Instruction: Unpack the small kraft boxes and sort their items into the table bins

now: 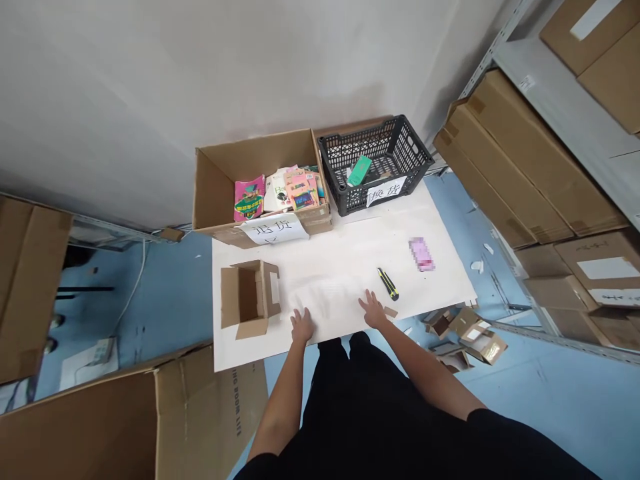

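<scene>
Both of my hands rest at the near edge of a white table. My left hand has its fingers spread on the surface, holding nothing, just right of a small opened cardboard box whose flaps stand out. My right hand is likewise open and bare, fingers pointing forward. Close beyond it lies a black and yellow utility knife. A scrap of brown cardboard sits by my right wrist. Farther right is a pink, pixelated flat item that I cannot make out.
At the table's back stand a carton of books and a black plastic crate holding a green box. A large open carton is at lower left. Shelves of cartons line the right; opened small boxes lie on the floor.
</scene>
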The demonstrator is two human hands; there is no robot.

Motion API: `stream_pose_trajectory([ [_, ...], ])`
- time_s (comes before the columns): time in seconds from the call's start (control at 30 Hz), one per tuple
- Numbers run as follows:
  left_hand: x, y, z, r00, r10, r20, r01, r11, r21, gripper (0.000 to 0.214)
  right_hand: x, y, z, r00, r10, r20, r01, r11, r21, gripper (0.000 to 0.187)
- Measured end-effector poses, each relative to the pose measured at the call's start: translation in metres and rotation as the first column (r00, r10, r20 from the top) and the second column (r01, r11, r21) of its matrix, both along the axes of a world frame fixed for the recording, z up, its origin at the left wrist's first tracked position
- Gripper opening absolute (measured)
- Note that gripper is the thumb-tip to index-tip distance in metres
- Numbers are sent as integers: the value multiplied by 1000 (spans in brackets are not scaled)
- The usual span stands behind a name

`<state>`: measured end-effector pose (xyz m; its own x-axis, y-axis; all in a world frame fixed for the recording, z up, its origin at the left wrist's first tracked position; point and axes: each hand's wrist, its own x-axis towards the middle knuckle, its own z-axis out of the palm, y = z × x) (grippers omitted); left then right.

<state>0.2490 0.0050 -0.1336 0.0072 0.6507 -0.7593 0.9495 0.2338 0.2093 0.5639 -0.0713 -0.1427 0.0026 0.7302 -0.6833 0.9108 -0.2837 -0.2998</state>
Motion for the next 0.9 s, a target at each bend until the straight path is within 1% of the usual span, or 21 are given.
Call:
stream_pose_trajectory([
  [0.03, 4, -5, -2, 999, 20, 26, -20, 1000, 7, 88, 1, -2, -2, 1000, 5, -2, -5, 1000, 21, 82],
  [0.1, 12, -11, -4, 991, 80, 104, -82, 996, 22, 87, 1, 2, -2, 999, -26, -19, 27, 998, 59, 78],
  [0.2, 28, -14, -3, 977, 67, 200, -82, 994, 68, 84, 2, 15, 5, 985, -145, -92, 152, 985, 83, 71],
  [0.23, 36, -15, -1, 969, 58, 240, -81, 993, 91, 83, 2, 21, 9, 967, -208, -149, 222, 972, 83, 67],
  [0.3, 56, -17, 2, 939, 20, 342, -76, 986, 150, 78, -2, 31, 17, 898, -323, -299, 362, 929, 82, 54],
  [0.37, 80, -23, 6, 880, -47, 473, -61, 976, 209, 70, -13, 39, 25, 830, -366, -422, 438, 895, 87, 40],
  [0.43, 104, -31, 12, 792, -127, 597, -35, 967, 252, 66, -30, 47, 32, 744, -416, -523, 535, 839, 94, 31],
  [0.47, 113, -35, 16, 754, -162, 637, -16, 964, 264, 68, -40, 50, 35, 692, -447, -567, 595, 798, 97, 30],
  [0.53, 122, -40, 27, 689, -244, 682, 28, 950, 311, 73, -58, 57, 42, 584, -496, -643, 704, 703, 98, 35],
  [0.57, 119, -41, 34, 659, -293, 693, 56, 938, 343, 72, -67, 60, 46, 550, -504, -666, 738, 667, 105, 38],
  [0.6, 111, -40, 41, 633, -339, 697, 73, 922, 381, 70, -74, 64, 51, 534, -503, -680, 757, 642, 120, 40],
  [0.63, 98, -37, 50, 615, -375, 694, 73, 903, 423, 66, -82, 69, 57, 518, -499, -695, 775, 618, 134, 41],
  [0.67, 79, -31, 59, 614, -393, 684, 48, 884, 465, 62, -89, 74, 65, 491, -499, -714, 801, 582, 144, 43],
  [0.7, 55, -24, 69, 631, -392, 669, -1, 862, 506, 57, -97, 81, 74, 463, -502, -731, 827, 541, 152, 46],
  [0.73, 27, -16, 78, 665, -371, 648, -68, 835, 547, 53, -107, 88, 84, 441, -503, -743, 848, 505, 161, 49],
  [0.77, -3, -6, 87, 713, -328, 619, -139, 799, 584, 50, -118, 96, 95, 432, -499, -752, 859, 481, 175, 50],
  [0.83, -64, 14, 100, 821, -210, 532, -237, 722, 650, 44, -149, 115, 120, 461, -455, -761, 850, 472, 233, 44],
  [0.9, -118, 32, 104, 900, -96, 425, -258, 668, 697, 41, -190, 135, 145, 523, -352, -776, 815, 471, 336, 33],
])
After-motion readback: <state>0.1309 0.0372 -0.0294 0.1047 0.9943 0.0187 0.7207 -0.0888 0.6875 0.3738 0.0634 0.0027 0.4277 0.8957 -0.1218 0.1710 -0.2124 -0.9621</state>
